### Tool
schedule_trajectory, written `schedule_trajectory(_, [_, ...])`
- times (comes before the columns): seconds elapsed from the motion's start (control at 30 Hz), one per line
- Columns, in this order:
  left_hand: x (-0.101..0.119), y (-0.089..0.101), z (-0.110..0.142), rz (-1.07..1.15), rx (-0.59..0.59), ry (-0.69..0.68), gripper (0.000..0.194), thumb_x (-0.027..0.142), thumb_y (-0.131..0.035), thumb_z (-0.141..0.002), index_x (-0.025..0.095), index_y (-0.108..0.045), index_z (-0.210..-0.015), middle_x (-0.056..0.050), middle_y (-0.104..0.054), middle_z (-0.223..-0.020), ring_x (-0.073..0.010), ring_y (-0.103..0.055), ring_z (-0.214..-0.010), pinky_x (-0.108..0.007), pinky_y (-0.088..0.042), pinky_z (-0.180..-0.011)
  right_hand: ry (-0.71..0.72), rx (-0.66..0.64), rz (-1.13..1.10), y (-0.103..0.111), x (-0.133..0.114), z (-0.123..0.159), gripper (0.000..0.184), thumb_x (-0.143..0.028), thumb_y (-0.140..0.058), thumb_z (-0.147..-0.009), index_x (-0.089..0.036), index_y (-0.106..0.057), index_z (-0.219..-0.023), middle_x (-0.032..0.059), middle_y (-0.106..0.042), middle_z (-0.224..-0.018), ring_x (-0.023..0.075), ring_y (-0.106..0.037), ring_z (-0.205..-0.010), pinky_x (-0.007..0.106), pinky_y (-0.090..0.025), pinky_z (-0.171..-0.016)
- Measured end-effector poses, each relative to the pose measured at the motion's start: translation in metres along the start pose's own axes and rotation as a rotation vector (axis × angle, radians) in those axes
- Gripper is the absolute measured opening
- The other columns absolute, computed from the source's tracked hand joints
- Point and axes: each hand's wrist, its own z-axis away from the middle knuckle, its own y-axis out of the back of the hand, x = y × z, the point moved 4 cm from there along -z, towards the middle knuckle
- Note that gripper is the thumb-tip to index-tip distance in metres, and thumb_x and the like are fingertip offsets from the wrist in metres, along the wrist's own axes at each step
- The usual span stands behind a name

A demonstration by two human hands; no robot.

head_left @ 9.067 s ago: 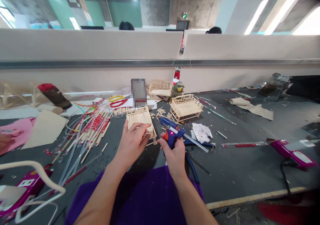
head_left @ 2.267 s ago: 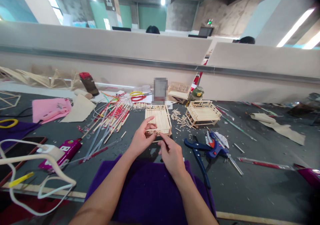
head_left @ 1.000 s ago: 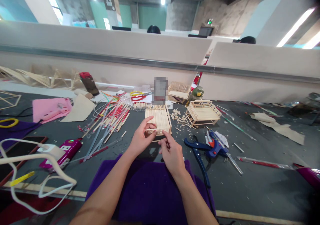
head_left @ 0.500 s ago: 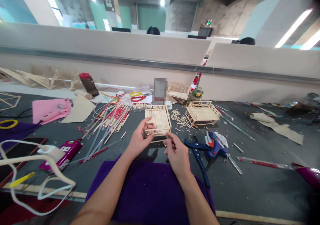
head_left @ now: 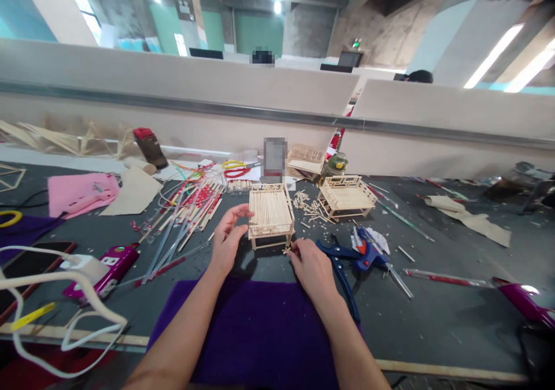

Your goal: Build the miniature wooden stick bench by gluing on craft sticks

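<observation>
A miniature bed-like frame of thin wooden sticks (head_left: pixel 271 208), with a slatted top and low rails, stands upright on the dark table in front of me. My left hand (head_left: pixel 228 238) is beside its left side, thumb and fingers apart in a curve, with nothing visible in it. Near the front right leg, my right hand (head_left: pixel 313 266) is closed in a pinch. A small wooden stick piece (head_left: pixel 287 251) shows at its fingertips. A second miniature bench (head_left: pixel 348 195) stands to the right, and another model (head_left: pixel 306 160) lies farther back.
Short stick offcuts (head_left: pixel 310 206) lie between the models. A blue glue gun (head_left: pixel 370 254) and dark-blue cutters (head_left: pixel 344 274) are at right. Bundled sticks (head_left: pixel 197 202), scissors (head_left: pixel 237 170) and a purple power strip (head_left: pixel 115 266) are at left. A purple cloth (head_left: pixel 260 326) covers the near side.
My left hand has come off the stick frame and moved left. My right hand has shifted slightly down, away from the front rail, with a small stick piece now visible at its fingertips.
</observation>
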Motion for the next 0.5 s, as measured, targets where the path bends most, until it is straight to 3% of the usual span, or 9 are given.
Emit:
schedule_trajectory(0.17, [0.002,0.001,0.002,-0.042,0.01,-0.01,0.034,0.017,-0.056,-0.081,0.016,-0.062,-0.115,-0.007,-0.068,-0.104,-0.022,-0.059,-0.109,-0.037,-0.04,-0.102,0.037,-0.061,0.117,-0.013,-0.005,-0.004,0.007,-0.017,-0.058,-0.091,-0.019,-0.064,-0.093,0.0056,-0.067,-0.091,0.0191,-0.066,-0.078,0.025,-0.04,-0.063])
schedule_trajectory(0.27, [0.003,0.002,0.004,-0.094,0.002,-0.024,0.033,0.019,-0.057,-0.082,0.017,-0.062,-0.115,-0.007,-0.068,-0.106,-0.0226,-0.059,-0.108,-0.038,-0.04,-0.102,0.056,-0.025,0.084,-0.009,-0.002,-0.003,0.013,-0.016,-0.054,-0.093,-0.019,-0.065,-0.089,0.0053,-0.066,-0.088,0.0186,-0.065,-0.076,0.025,-0.041,-0.063])
schedule_trajectory(0.4, [0.007,0.002,0.004,-0.226,-0.067,-0.093,0.03,0.025,-0.057,-0.086,0.018,-0.062,-0.116,-0.009,-0.067,-0.112,-0.0241,-0.058,-0.115,-0.042,-0.038,-0.107,0.079,0.15,-0.204,0.011,0.001,0.0,0.012,-0.017,-0.056,-0.093,-0.02,-0.066,-0.087,0.0033,-0.066,-0.085,0.0181,-0.065,-0.079,0.025,-0.045,-0.07])
schedule_trajectory(0.5, [0.016,-0.005,0.002,-0.395,-0.178,-0.195,0.041,0.03,-0.064,-0.084,0.021,-0.058,-0.123,-0.007,-0.068,-0.114,-0.0243,-0.058,-0.117,-0.049,-0.027,-0.116,0.144,0.273,-0.429,0.025,-0.004,0.0,0.014,-0.02,-0.054,-0.094,-0.02,-0.068,-0.094,0.0037,-0.068,-0.089,0.0176,-0.065,-0.084,0.025,-0.048,-0.076])
